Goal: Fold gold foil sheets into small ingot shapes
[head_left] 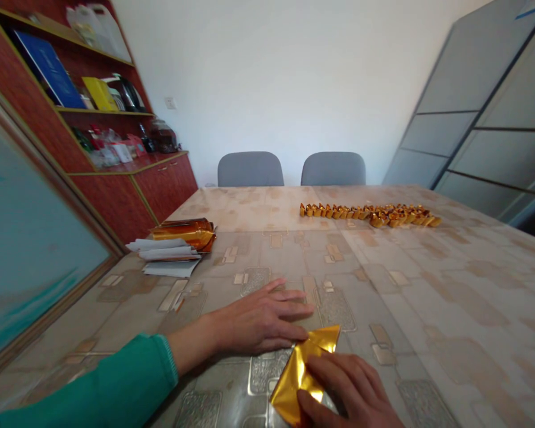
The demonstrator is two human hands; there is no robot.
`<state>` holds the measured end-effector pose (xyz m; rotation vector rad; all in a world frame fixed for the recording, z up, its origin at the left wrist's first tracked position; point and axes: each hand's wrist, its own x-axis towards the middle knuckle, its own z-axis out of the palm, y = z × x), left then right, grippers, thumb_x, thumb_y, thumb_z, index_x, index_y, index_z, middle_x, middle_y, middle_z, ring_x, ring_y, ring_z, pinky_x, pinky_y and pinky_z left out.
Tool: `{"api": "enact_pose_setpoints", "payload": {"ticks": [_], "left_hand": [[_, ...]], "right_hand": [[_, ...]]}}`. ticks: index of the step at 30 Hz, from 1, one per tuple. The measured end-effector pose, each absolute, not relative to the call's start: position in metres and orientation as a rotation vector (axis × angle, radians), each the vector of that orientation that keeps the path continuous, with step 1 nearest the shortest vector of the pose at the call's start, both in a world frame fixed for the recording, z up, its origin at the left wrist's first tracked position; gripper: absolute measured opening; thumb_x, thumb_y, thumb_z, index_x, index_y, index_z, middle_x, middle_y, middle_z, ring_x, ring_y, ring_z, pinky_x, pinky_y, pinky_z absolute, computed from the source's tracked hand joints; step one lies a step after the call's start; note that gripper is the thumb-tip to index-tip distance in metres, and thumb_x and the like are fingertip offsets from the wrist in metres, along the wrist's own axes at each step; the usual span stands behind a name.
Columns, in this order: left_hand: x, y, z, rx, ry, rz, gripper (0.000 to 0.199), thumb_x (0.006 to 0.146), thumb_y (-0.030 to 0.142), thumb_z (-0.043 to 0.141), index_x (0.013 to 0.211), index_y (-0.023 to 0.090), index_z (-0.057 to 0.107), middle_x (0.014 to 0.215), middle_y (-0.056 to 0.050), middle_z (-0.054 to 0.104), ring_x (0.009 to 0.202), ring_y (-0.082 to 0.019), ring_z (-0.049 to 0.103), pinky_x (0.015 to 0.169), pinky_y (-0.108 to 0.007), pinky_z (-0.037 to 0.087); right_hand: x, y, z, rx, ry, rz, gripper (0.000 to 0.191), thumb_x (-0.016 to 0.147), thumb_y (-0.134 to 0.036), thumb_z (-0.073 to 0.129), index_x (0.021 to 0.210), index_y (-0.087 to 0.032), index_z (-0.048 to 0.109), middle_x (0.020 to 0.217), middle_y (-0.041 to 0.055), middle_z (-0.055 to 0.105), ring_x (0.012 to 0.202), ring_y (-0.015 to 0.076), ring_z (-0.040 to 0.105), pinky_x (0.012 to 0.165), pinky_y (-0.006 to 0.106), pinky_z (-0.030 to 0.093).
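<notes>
Since I'm just watching from the room:
right hand [350, 395]: fingers down on the folded gold foil [294, 380], can't tell if it's pinching
left hand [254, 321]: open, empty, flat on the patterned tablecloth [383, 279], just beside the foil
foil spot: 6 o'clock on the table

**Q:** Which colours are shown on the foil?
**A:** A bright gold is seen on the gold foil sheet [301, 374], streaked with paler reflections. Perhaps a deeper orange-gold is shown by the distant row of folded pieces [370, 215].

**Q:** Which pattern is seen below?
**A:** Tan rectangles outlined in pale lines are printed on the beige table cover [383, 285].

**Q:** Which colours are shown around it?
**A:** Green is shown by the green sleeve [93, 380], reddish-brown by the reddish-brown cabinet [164, 190], grey by the grey chairs [249, 169].
</notes>
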<state>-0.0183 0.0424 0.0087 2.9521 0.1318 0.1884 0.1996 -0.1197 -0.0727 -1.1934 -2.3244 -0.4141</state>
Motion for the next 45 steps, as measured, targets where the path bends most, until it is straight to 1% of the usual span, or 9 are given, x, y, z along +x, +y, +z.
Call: {"api": "enact_pose_setpoints", "payload": {"ticks": [4,8,14,19,24,30,34,39,45], "left_hand": [[-0.012,0.036,0.010,2.974,0.142,0.218,0.027,0.105,0.030,0.046,0.126,0.028,0.063,0.151,-0.004,0.052,0.142,-0.024,0.043,0.121,-0.051,0.019],[-0.017,0.009,0.012,2.859,0.252,0.334,0.025,0.105,0.026,0.043,0.116,0.021,0.065,0.120,-0.007,0.069,0.113,-0.020,0.061,0.105,-0.036,0.041],[-0.039,-0.045,-0.006,2.779,0.366,0.396,0.028,0.102,0.047,0.050,0.102,0.022,0.063,0.101,-0.005,0.069,0.094,-0.020,0.061,0.082,-0.033,0.047],[-0.036,-0.055,-0.025,2.856,0.445,0.724,0.027,0.104,0.023,0.043,0.084,0.019,0.061,0.076,-0.002,0.064,0.069,-0.015,0.055,0.063,-0.029,0.042],[-0.033,-0.056,-0.024,2.840,0.435,0.755,0.024,0.099,0.013,0.042,0.082,0.018,0.058,0.077,-0.003,0.064,0.069,-0.016,0.056,0.063,-0.029,0.043],[-0.028,-0.048,-0.019,2.873,0.461,0.576,0.012,0.097,0.031,0.059,0.097,0.019,0.062,0.092,-0.004,0.067,0.081,-0.020,0.060,0.071,-0.032,0.046],[-0.019,-0.038,-0.017,3.009,0.502,0.604,0.010,0.098,0.022,0.057,0.092,0.017,0.063,0.085,-0.003,0.066,0.073,-0.018,0.057,0.062,-0.030,0.042],[-0.015,-0.032,-0.018,3.077,0.492,0.675,0.023,0.097,0.012,0.050,0.077,0.016,0.060,0.074,-0.002,0.061,0.063,-0.016,0.051,0.055,-0.029,0.035],[-0.019,-0.032,-0.020,2.620,0.640,0.650,0.015,0.095,0.013,0.054,0.084,0.017,0.063,0.084,-0.003,0.066,0.079,-0.017,0.059,0.071,-0.026,0.045]], "right_hand": [[0.201,-0.112,-0.060,-1.122,-2.293,-0.448,0.022,0.101,-0.031,0.056,0.119,-0.038,0.067,0.119,0.0023,0.072,0.111,0.0208,0.064,0.091,0.037,0.053],[0.208,-0.111,-0.049,-1.108,-2.412,-0.339,0.027,0.098,-0.033,0.063,0.124,-0.038,0.065,0.122,0.0025,0.072,0.111,0.0199,0.065,0.088,0.032,0.055],[0.208,-0.111,-0.037,-1.141,-2.399,-0.088,0.036,0.090,-0.047,0.066,0.123,-0.033,0.064,0.124,0.0051,0.070,0.111,0.0251,0.065,0.089,0.038,0.056],[0.205,-0.110,-0.026,-1.161,-2.393,-0.048,0.028,0.089,-0.032,0.066,0.117,-0.033,0.065,0.114,0.0029,0.072,0.105,0.0247,0.066,0.087,0.036,0.055],[0.201,-0.110,-0.028,-1.130,-2.346,0.064,0.023,0.086,-0.042,0.072,0.106,-0.030,0.069,0.111,0.0055,0.071,0.102,0.0257,0.065,0.087,0.037,0.053],[0.207,-0.097,-0.014,-1.264,-2.286,0.338,0.022,0.093,-0.020,0.062,0.113,-0.025,0.069,0.122,0.0079,0.067,0.113,0.0229,0.062,0.097,0.035,0.052],[0.213,-0.083,-0.008,-1.274,-2.234,0.428,0.026,0.093,-0.012,0.057,0.113,-0.024,0.070,0.121,0.0083,0.066,0.112,0.0222,0.063,0.097,0.036,0.053],[0.209,-0.085,-0.008,-1.207,-2.259,0.349,0.023,0.095,-0.014,0.055,0.110,-0.024,0.070,0.120,0.0078,0.067,0.116,0.0233,0.061,0.100,0.039,0.051],[0.204,-0.097,-0.007,-1.167,-2.303,0.198,0.016,0.089,-0.016,0.062,0.101,-0.023,0.070,0.103,0.0055,0.070,0.104,0.0225,0.064,0.103,0.041,0.048]]}}
